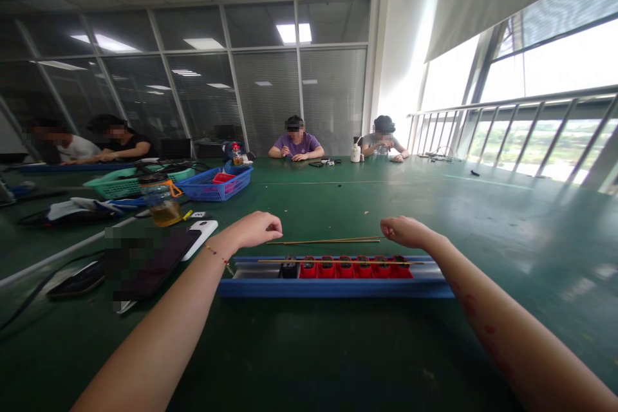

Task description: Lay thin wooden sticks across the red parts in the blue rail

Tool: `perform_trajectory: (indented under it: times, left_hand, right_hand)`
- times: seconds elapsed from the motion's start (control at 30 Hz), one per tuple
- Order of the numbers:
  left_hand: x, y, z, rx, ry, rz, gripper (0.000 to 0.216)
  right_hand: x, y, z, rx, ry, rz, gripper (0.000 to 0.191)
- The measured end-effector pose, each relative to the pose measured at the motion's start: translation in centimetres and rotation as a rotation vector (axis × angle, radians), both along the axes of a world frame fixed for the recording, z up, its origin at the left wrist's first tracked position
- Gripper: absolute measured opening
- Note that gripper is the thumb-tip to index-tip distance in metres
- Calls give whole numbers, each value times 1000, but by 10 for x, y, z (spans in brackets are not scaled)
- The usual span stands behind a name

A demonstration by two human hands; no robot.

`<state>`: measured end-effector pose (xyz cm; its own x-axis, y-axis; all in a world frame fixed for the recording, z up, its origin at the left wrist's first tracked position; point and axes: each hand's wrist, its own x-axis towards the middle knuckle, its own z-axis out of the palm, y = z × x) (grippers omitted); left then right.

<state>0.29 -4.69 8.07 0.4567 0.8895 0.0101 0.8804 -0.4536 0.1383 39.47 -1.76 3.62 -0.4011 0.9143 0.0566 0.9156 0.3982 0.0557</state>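
My left hand (255, 228) hovers with its fingers curled closed just above the left end of two thin rods (323, 241) that lie on the green table (309, 360). The pinched fingertips of my right hand (403, 230) meet the right end of those rods. Just in front of both hands lies a long blue tray (333, 288). It holds a row of several red parts (357, 267) and one black part (288, 268), with another thin rod running along their tops.
At my left are a white-edged phone (200, 232), a dark flat device (77, 280), a bottle of amber liquid (161, 203), a blue basket (217, 183) and a green basket (120, 183). Several people sit at the far side of the table. A railing and windows run along the right.
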Motion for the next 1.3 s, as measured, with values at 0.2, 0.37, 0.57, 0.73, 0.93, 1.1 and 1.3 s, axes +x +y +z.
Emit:
perform_trajectory:
  times: [0.2,0.37,0.57,0.73,0.93,1.1,1.3]
  left_hand:
    - [21,-45,27,-181,67,-82,22]
    - [26,-49,22,-95,145,-85,14]
    - [31,-52,22,-110,161,-107,12]
    - [23,-56,32,-45,128,-67,16]
    - [-20,-64,58,56,87,157,14]
    - [-70,-72,71,126,133,357,18]
    - [-93,-76,74,154,193,422,18]
  right_hand:
    - [-22,3,-8,-55,-24,78,26]
    - [-28,6,-15,-81,-21,106,27]
    - [-26,10,-22,-121,22,139,30]
    - [-24,10,-23,-148,63,166,31]
    - [-22,8,-21,-174,99,199,30]
    - [-21,8,-21,-178,112,212,31]
    - [-21,7,-21,-175,116,213,31]
